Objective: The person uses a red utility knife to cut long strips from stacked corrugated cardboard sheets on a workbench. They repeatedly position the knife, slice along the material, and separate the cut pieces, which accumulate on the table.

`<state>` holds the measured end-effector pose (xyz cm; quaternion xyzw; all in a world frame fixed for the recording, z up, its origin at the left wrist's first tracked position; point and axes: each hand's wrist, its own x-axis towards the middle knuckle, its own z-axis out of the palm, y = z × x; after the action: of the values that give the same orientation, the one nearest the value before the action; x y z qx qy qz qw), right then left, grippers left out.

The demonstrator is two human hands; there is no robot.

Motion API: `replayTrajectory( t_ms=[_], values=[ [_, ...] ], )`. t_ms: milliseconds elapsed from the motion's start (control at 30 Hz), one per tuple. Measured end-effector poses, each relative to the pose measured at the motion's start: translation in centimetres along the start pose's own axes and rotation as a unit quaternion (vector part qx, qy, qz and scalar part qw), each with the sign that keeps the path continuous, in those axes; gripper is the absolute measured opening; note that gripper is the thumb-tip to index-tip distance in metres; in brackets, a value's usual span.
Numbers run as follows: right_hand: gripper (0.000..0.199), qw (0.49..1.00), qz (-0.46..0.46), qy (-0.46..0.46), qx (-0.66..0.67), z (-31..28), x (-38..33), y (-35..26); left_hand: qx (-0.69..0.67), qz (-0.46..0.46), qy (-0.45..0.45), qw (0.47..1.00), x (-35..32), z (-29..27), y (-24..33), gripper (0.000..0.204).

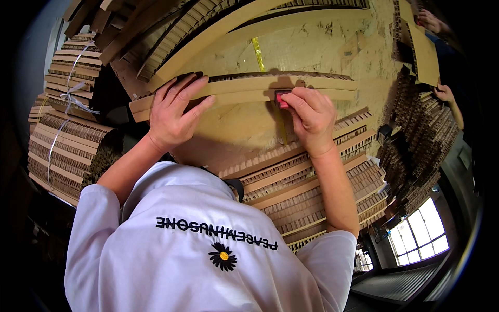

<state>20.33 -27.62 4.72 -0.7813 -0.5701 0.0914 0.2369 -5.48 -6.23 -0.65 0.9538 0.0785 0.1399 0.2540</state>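
Observation:
A long honeycomb cardboard strip (244, 89) lies across a cardboard-covered work surface (312, 47). My left hand (176, 112) presses flat on the strip's left part, fingers spread. My right hand (311, 117) is closed around a small red tool (281, 99) and holds it against the strip's near edge, right of the middle. Most of the tool is hidden by my fingers. A yellow tape line (258, 53) runs across the surface behind the strip.
Stacks of honeycomb cardboard strips (312, 182) lie just below my hands. Tied bundles of cardboard (67, 135) stand at the left, more stacks (416, 151) at the right. Another person's hands (444, 92) work at the far right. A window (418, 234) shows at lower right.

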Motion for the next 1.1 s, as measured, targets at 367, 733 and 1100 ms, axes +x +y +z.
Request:
replayTrajectory(
  t_ms=[367, 733, 1100],
  values=[
    [0.022, 1.000, 0.005, -0.016, 0.003, -0.1, 0.3, -0.1, -0.007, -0.008, 0.004, 1.000, 0.3, -0.1, 0.1, 0.050],
    [0.016, 0.960, 0.148, 0.193, 0.138, -3.6, 0.0, -1.2, -0.010, 0.000, 0.001, 1.000, 0.5, -1.0, 0.3, 0.042],
    [0.014, 0.799, 0.316, 0.455, 0.234, -16.4, -11.9, -7.5, 0.133, 0.049, 0.193, 0.971, 12.8, -10.7, 3.3, 0.059]
  ],
)
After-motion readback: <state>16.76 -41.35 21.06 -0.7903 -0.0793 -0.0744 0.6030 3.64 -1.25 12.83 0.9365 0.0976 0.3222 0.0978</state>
